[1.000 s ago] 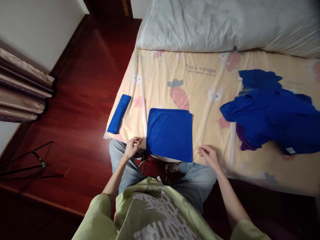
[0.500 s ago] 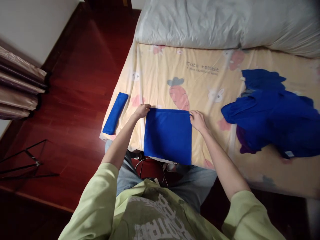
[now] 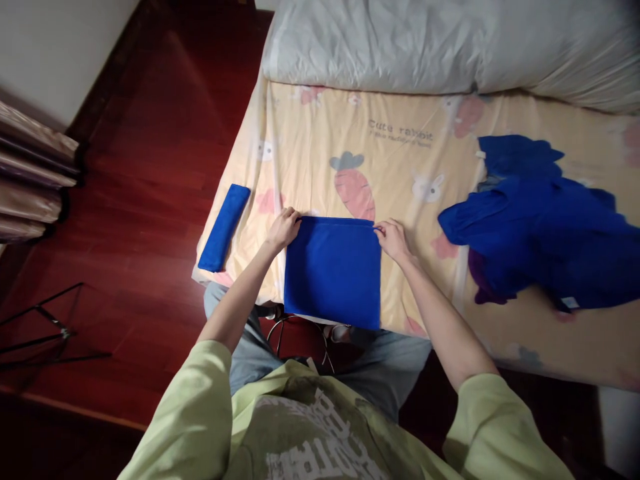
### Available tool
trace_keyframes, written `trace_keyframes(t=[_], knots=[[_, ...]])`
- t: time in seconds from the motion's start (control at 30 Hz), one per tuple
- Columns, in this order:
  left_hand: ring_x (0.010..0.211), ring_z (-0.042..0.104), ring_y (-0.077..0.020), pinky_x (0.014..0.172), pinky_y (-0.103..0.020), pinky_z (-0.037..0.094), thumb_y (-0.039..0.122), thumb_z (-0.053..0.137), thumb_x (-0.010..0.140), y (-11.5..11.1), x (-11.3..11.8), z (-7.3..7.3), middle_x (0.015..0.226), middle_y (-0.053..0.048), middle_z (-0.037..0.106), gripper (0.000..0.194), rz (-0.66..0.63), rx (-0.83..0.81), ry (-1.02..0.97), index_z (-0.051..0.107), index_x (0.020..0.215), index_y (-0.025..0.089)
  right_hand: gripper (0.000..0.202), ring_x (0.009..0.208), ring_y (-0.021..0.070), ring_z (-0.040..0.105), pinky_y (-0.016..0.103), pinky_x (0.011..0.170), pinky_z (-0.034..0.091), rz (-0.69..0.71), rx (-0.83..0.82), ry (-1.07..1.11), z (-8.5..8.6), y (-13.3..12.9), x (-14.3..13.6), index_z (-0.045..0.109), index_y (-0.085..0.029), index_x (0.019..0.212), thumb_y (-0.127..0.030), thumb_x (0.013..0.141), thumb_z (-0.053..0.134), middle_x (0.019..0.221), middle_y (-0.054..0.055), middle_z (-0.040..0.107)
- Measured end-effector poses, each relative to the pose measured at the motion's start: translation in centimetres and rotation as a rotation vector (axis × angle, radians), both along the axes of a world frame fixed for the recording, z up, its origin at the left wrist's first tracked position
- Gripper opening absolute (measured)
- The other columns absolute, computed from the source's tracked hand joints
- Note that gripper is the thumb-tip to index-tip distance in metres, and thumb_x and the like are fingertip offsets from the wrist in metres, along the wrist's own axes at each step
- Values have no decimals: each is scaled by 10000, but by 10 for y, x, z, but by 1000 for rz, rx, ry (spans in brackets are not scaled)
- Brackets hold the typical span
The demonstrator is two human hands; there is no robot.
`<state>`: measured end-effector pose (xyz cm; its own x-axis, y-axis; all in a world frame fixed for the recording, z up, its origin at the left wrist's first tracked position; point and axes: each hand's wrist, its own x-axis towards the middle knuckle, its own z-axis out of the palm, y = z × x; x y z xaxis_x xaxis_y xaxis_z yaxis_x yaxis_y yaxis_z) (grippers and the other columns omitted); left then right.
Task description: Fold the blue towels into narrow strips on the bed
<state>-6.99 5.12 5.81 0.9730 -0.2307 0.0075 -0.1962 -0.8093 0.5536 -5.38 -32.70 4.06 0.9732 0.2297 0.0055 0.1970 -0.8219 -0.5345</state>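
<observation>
A blue cloth (image 3: 333, 270), folded into a rough square, lies at the near edge of the bed, its near side reaching the edge. My left hand (image 3: 284, 229) is closed on its far left corner, the fingertips partly hidden. At the far right corner, my right hand (image 3: 393, 239) pinches the cloth between thumb and fingers. A narrow fold runs along the far side between both hands. To the left lies a blue cloth folded into a slim strip (image 3: 225, 228).
Crumpled blue cloths (image 3: 540, 233) with a purple piece (image 3: 485, 280) are heaped on the right of the bed (image 3: 300, 153). A grey quilt (image 3: 400, 47) lies along the back. Black metal legs (image 3: 60, 327) stand on the red wooden floor (image 3: 135, 187) at left.
My right fingers have lifted the far right corner slightly. My left hand stays at the far left corner, its wrist a little more raised. The view has shifted slightly.
</observation>
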Motion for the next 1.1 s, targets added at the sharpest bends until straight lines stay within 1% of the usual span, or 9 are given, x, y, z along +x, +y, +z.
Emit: trace_keyframes(t=[0.1,0.2,0.3,0.37,0.47,0.57,0.77,0.97,1.1], knots=[[1107,626,-264,1066,-394,486,260,514,994,-4,1,-6,1135,-148,667,289,1,-24,59,700,1169,125,193,981,272,663,422,956,540,91,35,8,8,6,1,708,-204,941,-186,916,517,1020,122,697],[1038,653,-256,1033,-394,510,218,561,941,-4,8,-12,1062,-125,691,229,26,-5,129,748,1057,156,189,981,269,670,425,958,538,116,75,54,11,12,2,689,-216,960,-186,923,506,1038,114,708],[1013,666,-259,1012,-396,524,171,615,877,-2,15,-13,1021,-108,702,178,38,22,157,760,978,176,195,963,272,680,432,951,542,75,94,87,8,14,4,683,-217,976,-184,914,501,1023,111,725],[995,673,-259,997,-396,529,154,617,867,-1,17,-12,1007,-107,707,173,68,26,154,759,962,176,193,959,272,686,429,941,548,40,108,92,4,14,5,681,-217,990,-194,918,503,1014,108,732],[959,682,-260,952,-386,534,140,605,877,1,18,-8,986,-113,715,164,122,19,162,753,941,166,176,960,271,694,419,927,559,2,127,97,-2,12,8,677,-218,998,-217,932,514,1002,103,739],[967,683,-272,925,-377,525,131,608,886,3,20,-6,992,-129,723,140,182,11,177,738,934,151,180,958,278,700,420,930,561,-32,121,104,-6,10,11,678,-212,1014,-232,944,514,1004,115,744],[993,669,-278,924,-387,511,147,582,912,5,23,-8,1040,-136,708,123,301,8,137,702,934,160,245,986,314,689,453,943,552,-103,65,86,-14,8,21,668,-198,1135,-259,969,498,1056,157,744],[983,655,-258,900,-363,503,133,576,914,2,27,-13,1015,-121,674,105,343,7,136,671,891,173,227,1013,336,671,472,979,527,-138,9,101,-19,10,30,672,-178,1087,-243,958,496,1059,183,731],[1009,656,-265,920,-370,510,149,573,921,1,27,-15,1039,-131,661,119,298,33,157,689,907,167,185,983,326,665,473,973,530,-137,12,53,-20,11,30,674,-189,1012,-260,947,516,1019,177,728]])
